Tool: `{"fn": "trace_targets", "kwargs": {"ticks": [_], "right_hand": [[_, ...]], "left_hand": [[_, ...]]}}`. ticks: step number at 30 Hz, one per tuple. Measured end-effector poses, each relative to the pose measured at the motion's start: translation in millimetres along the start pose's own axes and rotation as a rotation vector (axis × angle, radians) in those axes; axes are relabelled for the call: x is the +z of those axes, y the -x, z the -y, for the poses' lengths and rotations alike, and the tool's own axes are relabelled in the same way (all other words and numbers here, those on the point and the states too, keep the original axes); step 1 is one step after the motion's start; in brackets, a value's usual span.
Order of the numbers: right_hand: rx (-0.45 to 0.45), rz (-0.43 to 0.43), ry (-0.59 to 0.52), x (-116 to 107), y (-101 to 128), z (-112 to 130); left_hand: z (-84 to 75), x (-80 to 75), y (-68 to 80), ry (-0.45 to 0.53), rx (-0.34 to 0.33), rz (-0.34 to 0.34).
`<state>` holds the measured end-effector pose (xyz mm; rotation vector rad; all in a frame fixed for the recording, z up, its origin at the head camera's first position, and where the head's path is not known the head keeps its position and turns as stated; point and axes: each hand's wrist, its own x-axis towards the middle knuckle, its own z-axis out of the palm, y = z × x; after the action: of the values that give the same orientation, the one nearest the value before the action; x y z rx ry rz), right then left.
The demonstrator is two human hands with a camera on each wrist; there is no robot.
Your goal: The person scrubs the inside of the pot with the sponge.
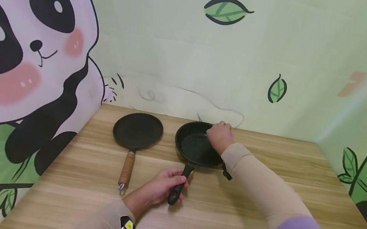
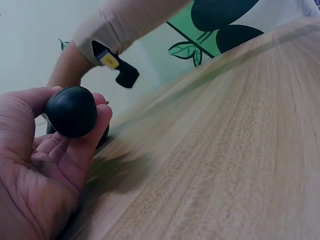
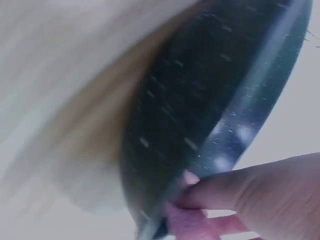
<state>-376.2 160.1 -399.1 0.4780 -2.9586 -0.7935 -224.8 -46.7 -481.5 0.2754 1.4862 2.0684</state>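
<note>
Head view: your left hand (image 1: pixel 165 185) grips the round, speckled black frying pan (image 1: pixel 197 145) by its handle (image 1: pixel 179 188); your right hand (image 1: pixel 220 135) pinches its rim (image 1: pixel 199 123), over the wood-grain table (image 1: pixel 223 218), beside the flat black wooden-handled pan (image 1: pixel 138 130).

Flat round black pan (image 1: pixel 138 130) lies on the bench (image 1: pixel 75 170), left of and beyond left grip (image 1: pixel 166 184); its wooden handle (image 1: pixel 127 170) points back to the near side, metal ring (image 1: pixel 121 187) at tip. Bench: pale wood grain. Wall (image 1: pixel 154 34) behind both grips. Panda picture (image 1: pixel 45 31) well left of them. Large leaf (image 1: pixel 224 11) high beyond right grip (image 1: pixel 220 136); smaller leaf (image 1: pixel 277 89) right of it.
</note>
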Motion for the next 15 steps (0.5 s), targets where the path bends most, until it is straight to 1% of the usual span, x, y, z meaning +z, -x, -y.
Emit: {"fn": "trace_targets", "kwargs": {"ticks": [6, 9, 11, 14, 15], "right_hand": [[-0.029, 0.081, -0.037, -16.5, 17.9, -10.8], [-0.074, 0.119, -0.053, -23.5, 28.7, -16.3], [-0.102, 0.162, -0.075, -29.1, 34.6, -20.3], [-0.131, 0.282, -0.135, -34.7, 36.4, -25.6], [-0.119, 0.339, -0.211, -35.7, 36.1, -27.4]], "left_hand": [[0.0, 3.1, 0.0, -0.013, 0.016, -0.028], [0.3, 3.6, 0.4, -0.019, 0.015, -0.032], [-0.1, 4.4, 0.5, -0.016, 0.013, -0.032], [-1.2, 5.8, 1.1, -0.016, 0.012, -0.031], [-1.2, 6.2, 1.0, -0.015, 0.011, -0.031]]}}
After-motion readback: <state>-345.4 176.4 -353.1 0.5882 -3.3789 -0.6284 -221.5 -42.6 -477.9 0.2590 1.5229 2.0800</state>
